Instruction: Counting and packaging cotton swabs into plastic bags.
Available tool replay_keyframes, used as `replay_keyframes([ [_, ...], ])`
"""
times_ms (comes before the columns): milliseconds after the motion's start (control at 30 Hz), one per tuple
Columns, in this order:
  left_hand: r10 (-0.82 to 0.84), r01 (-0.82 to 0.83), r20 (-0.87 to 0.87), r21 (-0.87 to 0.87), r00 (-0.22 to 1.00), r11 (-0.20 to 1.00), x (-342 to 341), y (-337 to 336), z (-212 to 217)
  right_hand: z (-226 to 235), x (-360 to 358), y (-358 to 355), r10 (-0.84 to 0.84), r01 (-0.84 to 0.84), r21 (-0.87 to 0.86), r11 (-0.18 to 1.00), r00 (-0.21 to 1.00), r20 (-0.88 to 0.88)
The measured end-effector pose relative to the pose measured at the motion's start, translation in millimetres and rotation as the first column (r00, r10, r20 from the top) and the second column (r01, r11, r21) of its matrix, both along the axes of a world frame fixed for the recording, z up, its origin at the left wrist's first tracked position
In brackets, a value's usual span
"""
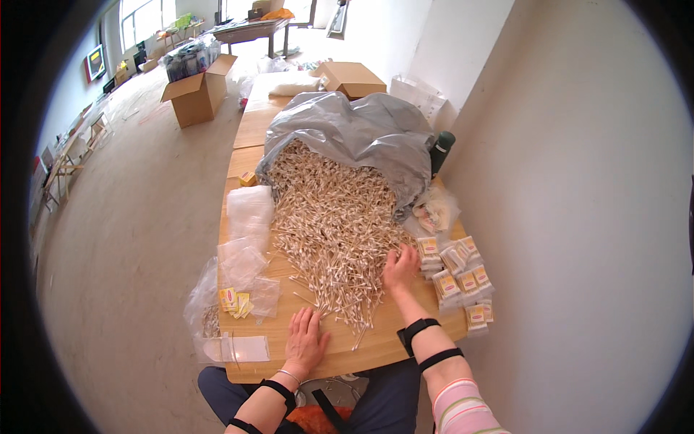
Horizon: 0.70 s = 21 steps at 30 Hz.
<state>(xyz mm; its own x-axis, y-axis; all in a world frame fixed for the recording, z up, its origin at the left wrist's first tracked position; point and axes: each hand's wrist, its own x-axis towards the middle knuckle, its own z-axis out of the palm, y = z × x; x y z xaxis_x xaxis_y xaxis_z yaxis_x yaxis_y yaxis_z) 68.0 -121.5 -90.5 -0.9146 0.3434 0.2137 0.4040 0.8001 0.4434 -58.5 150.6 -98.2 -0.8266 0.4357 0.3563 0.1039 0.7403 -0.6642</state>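
Note:
A big heap of cotton swabs [332,217] spreads over the wooden table [390,340], spilling from a grey plastic bag [347,119]. My left hand [306,343] rests on the wood at the heap's near edge, fingers stretched out and holding nothing. At the heap's right side, my right hand [401,270] reaches in with bent fingers closed around some swabs; its fingertips are partly hidden. Just right of it lie several small clear packs [447,286] with yellow-and-white labels.
Along the left edge are clear plastic bags [249,210], yellow cards [236,302] and a white card [251,349]. A dark bottle [442,152] stands by the wall at right. An open carton [199,98] sits on the floor; another carton [352,77] is behind the grey bag.

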Motion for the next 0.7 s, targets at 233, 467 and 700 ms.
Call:
replay_keyframes([
  [233,0.004,-0.004,0.053,0.006,0.999,1.000,-4,4,5,9,-42,-26,-0.091,0.083,0.042,0.996,0.960,0.265],
  [467,0.029,-0.030,0.042,0.002,0.999,1.000,-4,1,3,32,-47,-63,0.393,-0.399,0.038,0.916,0.913,0.106],
  [700,0.008,-0.009,0.021,0.017,1.000,1.000,-5,-1,3,55,-78,-86,0.286,-0.360,0.143,0.922,0.881,0.378],
])
